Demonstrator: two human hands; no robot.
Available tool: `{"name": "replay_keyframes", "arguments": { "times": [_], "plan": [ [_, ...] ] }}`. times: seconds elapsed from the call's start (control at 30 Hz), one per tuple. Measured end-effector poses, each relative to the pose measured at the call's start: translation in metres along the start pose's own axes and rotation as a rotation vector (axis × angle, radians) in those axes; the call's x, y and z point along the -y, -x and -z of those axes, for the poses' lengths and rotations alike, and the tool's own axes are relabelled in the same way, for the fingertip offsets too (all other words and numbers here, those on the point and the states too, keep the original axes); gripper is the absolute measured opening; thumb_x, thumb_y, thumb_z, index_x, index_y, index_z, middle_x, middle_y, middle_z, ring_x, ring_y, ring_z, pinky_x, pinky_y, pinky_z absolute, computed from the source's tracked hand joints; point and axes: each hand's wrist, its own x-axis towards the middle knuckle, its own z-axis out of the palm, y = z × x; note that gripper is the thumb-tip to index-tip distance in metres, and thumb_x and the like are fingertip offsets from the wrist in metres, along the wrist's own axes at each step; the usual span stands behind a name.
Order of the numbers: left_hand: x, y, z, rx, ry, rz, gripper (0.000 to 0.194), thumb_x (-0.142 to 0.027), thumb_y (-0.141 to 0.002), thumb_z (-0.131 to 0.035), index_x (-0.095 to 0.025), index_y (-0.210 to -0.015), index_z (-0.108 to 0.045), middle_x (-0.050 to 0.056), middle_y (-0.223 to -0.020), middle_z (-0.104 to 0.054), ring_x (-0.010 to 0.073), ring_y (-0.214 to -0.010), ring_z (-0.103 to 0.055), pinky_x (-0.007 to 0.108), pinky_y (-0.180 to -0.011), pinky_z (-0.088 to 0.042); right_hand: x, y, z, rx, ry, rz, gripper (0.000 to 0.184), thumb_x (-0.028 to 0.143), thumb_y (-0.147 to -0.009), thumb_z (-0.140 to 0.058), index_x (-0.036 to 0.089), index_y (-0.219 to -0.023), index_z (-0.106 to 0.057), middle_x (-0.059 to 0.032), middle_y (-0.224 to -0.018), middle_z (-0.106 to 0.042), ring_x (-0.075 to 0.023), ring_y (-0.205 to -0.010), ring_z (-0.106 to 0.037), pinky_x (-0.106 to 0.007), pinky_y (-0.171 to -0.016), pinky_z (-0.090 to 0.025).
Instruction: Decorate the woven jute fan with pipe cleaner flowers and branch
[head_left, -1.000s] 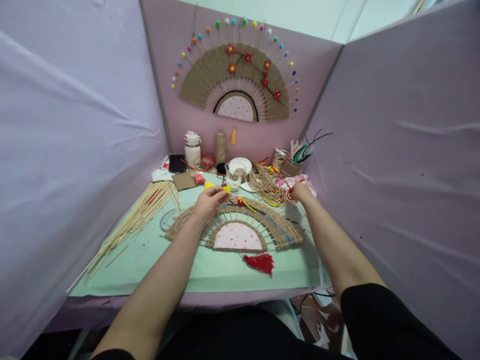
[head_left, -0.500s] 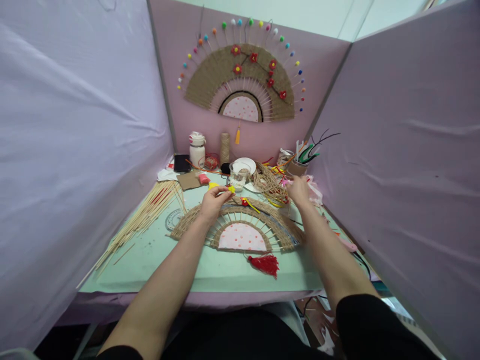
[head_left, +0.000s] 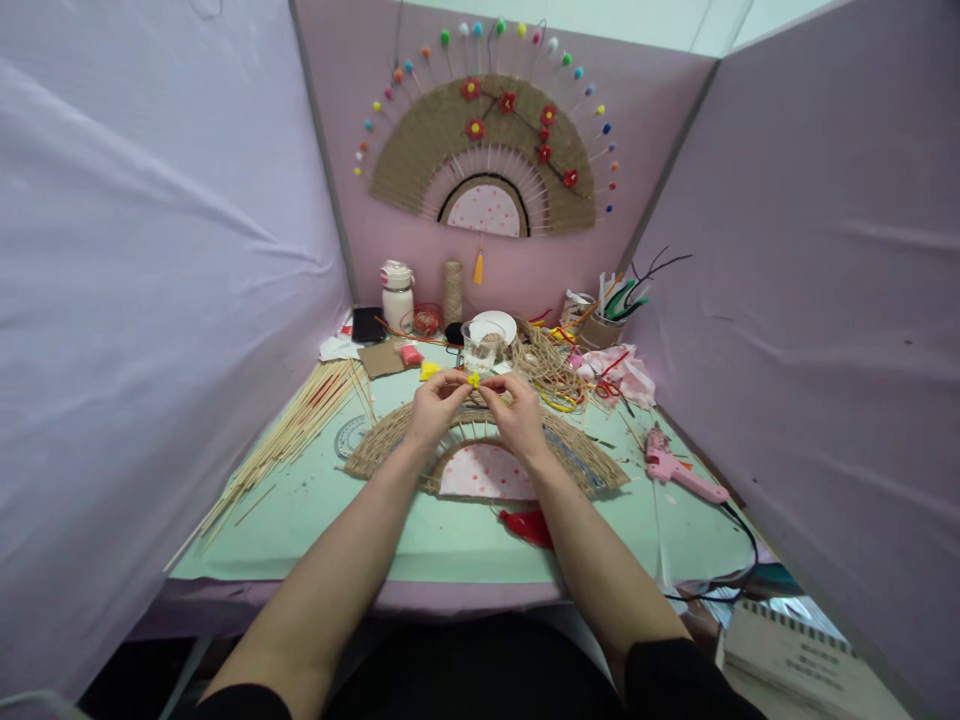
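My left hand pinches a small lumpy yellow piece, perhaps flower-shaped, from its left side. On the other side, the thumb and forefinger of my right hand close on the same piece. Both hands are over a woven twine fan lying on the table, which has thin stick ribs and a dotted white half-round centre. My hands and forearms cover part of the fan. A red tassel lies below it, partly behind my right forearm. A yellow packet is just behind my left hand.
Thin sticks lie at left. A pink glue gun with a black cord rests at right. Behind my hands are a clear cup, tangled twine, red scissors and a white bottle. A finished fan hangs ahead.
My right hand has come from the pile at the right to the middle and now grips the yellow piece with my left hand. The glue gun and scissors are uncovered.
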Motion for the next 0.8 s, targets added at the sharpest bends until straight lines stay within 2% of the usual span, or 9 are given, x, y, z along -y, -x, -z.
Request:
{"name": "replay_keyframes", "arguments": {
  "times": [0.43,0.7,0.8],
  "plan": [
    [0.0,0.004,-0.005,0.031,0.024,0.036,0.023,-0.032,-0.065,-0.073,-0.015,-0.079,-0.066,0.004,-0.086,-0.065,0.0155,-0.081,-0.059,0.03,-0.082,-0.046,-0.008,0.005,-0.002,0.046,0.091,-0.016,0.014,0.029,-0.086,-0.05,0.021,-0.078,-0.058,-0.004,-0.08,-0.059,-0.0201,-0.082,-0.048,-0.034,-0.075,-0.035],
    [-0.007,0.006,-0.005,0.145,-0.015,-0.02,0.019,-0.031,-0.069,-0.071,-0.016,-0.078,-0.067,0.005,-0.085,-0.063,0.0158,-0.083,-0.058,0.029,-0.081,-0.045,-0.016,0.004,0.007,0.173,0.046,-0.03,0.016,0.031,-0.087,-0.048,0.021,-0.078,-0.057,-0.0032,-0.081,-0.058,-0.0191,-0.083,-0.048,-0.031,-0.073,-0.034],
    [-0.009,0.007,-0.004,0.185,-0.054,-0.045,0.017,-0.031,-0.071,-0.069,-0.016,-0.077,-0.067,0.007,-0.091,-0.063,0.017,-0.088,-0.058,0.03,-0.084,-0.044,-0.018,0.005,0.009,0.139,0.025,-0.053,0.017,0.031,-0.086,-0.05,0.02,-0.077,-0.058,-0.003,-0.08,-0.059,-0.0185,-0.081,-0.048,-0.031,-0.073,-0.035]
  ]
}}
